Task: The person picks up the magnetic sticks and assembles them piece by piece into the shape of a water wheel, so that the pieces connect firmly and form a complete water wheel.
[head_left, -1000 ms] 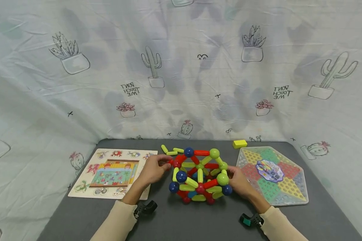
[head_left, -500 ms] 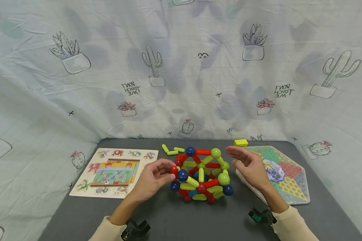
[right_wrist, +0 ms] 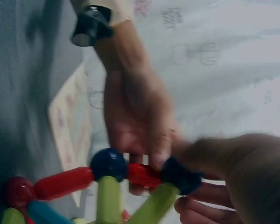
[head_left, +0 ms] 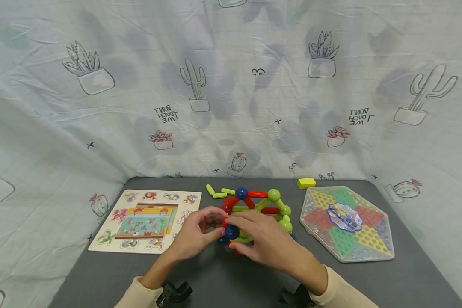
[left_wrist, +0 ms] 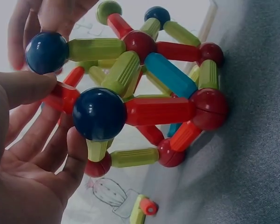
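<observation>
A frame of magnetic sticks and balls (head_left: 274,195) stands on the table, in red, lime green and blue. At its left side my left hand (head_left: 192,233) pinches a short red magnetic stick (left_wrist: 64,97). In the right wrist view this stick (right_wrist: 143,174) sits between two dark blue balls. My right hand (head_left: 267,237) reaches across the front of the frame and holds the upper blue ball (right_wrist: 179,177) with thumb and fingers. The lower blue ball (left_wrist: 99,113) lies beside my left fingertips. My right hand hides much of the frame's front in the head view.
Several loose lime sticks (head_left: 219,195) lie behind the frame. A wooden picture puzzle board (head_left: 104,244) is at the left. To the right lies a hexagonal game board (head_left: 344,246), with a yellow block (head_left: 306,183) behind it. A printed cloth (head_left: 231,107) hangs at the back.
My right hand has left the frame's right side, lifted, and come across its front to the blue ball. My left hand has brought the red stick nearer to me, against the blue balls.
</observation>
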